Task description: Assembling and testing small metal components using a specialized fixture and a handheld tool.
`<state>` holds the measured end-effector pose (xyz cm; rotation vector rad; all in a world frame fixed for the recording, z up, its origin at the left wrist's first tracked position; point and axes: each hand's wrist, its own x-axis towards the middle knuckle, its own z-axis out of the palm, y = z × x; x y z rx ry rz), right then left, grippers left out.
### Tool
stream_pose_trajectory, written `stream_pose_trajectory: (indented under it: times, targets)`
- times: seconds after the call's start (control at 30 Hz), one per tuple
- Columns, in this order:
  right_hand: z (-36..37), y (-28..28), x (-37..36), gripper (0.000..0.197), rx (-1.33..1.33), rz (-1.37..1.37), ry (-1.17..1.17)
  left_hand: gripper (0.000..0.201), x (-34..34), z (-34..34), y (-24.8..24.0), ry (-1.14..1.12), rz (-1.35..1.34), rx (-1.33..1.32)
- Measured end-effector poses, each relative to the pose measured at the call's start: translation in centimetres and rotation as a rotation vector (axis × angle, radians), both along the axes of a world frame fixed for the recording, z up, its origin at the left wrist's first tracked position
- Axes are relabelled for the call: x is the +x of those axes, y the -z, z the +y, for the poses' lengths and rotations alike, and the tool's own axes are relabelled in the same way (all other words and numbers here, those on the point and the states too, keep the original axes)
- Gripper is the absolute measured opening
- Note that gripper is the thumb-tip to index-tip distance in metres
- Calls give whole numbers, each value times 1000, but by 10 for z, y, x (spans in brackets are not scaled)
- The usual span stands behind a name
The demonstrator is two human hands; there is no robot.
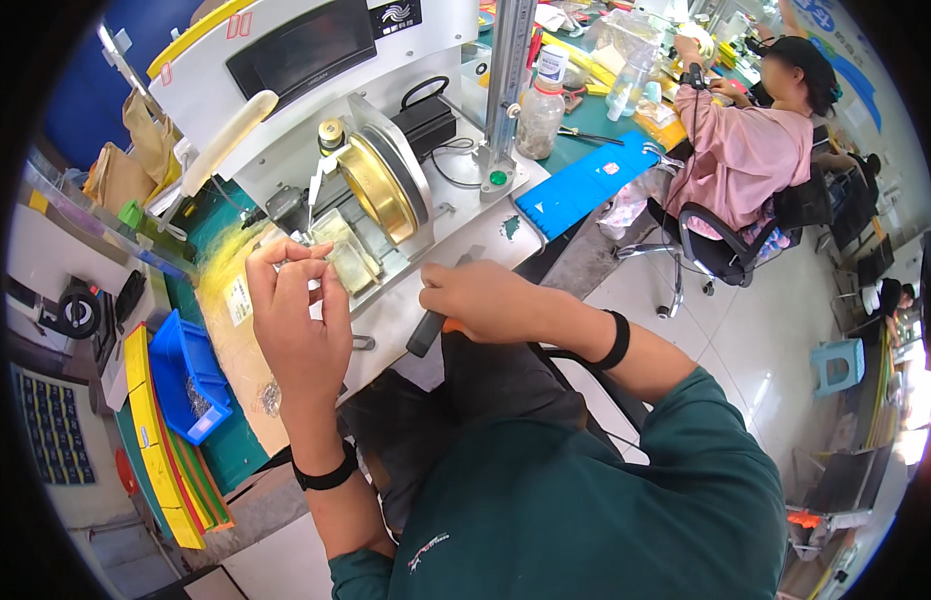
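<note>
My left hand [300,320] is raised in front of a white machine [210,80], its thumb and fingertips pinched together. Whatever they hold, if anything, is too small to make out. Just beyond the fingertips sits a pale, cloudy square block [347,255], below a gold-coloured wheel [380,188] on the machine. A thin pointed metal arm [316,188] comes down beside that wheel. Off to the right, at the machine's front edge, my right hand [480,300] is closed around a dark grey bar-shaped tool [423,334]. A bit of orange shows under its fingers.
Left of the machine, fine yellow strands [228,257] lie on a brown board near a blue bin [188,375]. Yellow strips [150,430] stand beside the bin. At right are a blue mat [585,187], a clear bottle [538,122] and a seated person in pink [735,160].
</note>
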<state>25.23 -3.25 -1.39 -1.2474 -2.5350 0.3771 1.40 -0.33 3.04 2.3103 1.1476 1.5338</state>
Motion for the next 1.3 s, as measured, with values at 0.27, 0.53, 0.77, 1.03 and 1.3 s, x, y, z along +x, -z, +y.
stream_pose_trajectory:
  times: [0.27,0.53,0.77,1.03,1.3]
  targets:
    - [10,-22,110,29,115,1172,837,12,0,-2,0,27,-75,-32]
    - [-3,-85,77,31,208,1336,622,10,-7,2,8,11,-108,-42]
    - [2,-127,-32,36,247,1233,226,8,-4,0,10,65,-215,-109]
    - [24,-99,-64,37,483,926,190,7,-7,-2,9,64,-187,-138]
    - [26,-94,-67,35,521,911,180,8,-5,-1,8,38,-137,-81]
